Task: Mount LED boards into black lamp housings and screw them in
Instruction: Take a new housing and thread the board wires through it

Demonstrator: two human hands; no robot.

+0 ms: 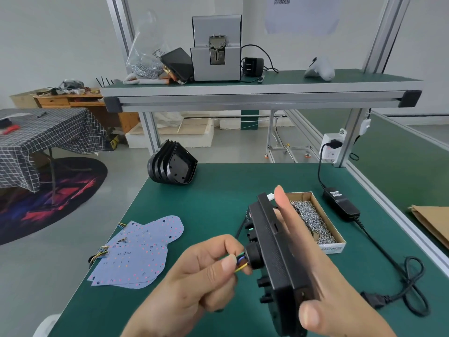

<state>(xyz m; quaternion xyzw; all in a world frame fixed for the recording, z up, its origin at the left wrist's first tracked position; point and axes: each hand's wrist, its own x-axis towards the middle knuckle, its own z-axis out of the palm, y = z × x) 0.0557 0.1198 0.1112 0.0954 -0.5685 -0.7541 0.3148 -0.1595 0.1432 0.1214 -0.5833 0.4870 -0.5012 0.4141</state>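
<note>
- Holding one black lamp housing point(279, 254) on edge above the green surface point(209, 205), the right hand point(323, 276) braces it with the thumb at the near end and long fingers point(283, 207) laid straight along its far side.
- The left hand point(201, 271) pinches a bundle of coloured wires point(239, 261) where it comes out of a round black gland point(252, 256) on the housing's back; its fingers are curled narrow round the wires.
- The step in hand looks like drawing an LED board's leads through the gland. Whether a board already sits inside cannot be told, since the open face is turned away.
- To do it well, the pull should run straight along the gland's axis, gently, so no lead kinks or strips; the right hand should keep the housing steady against that pull.
- A pile of spare LED boards point(138, 251) lies to the left on the surface, well apart.
- A stack of empty housings point(172, 164) stands at the far edge.
- A cardboard box of screws point(313, 220) sits just behind the right hand.
</note>
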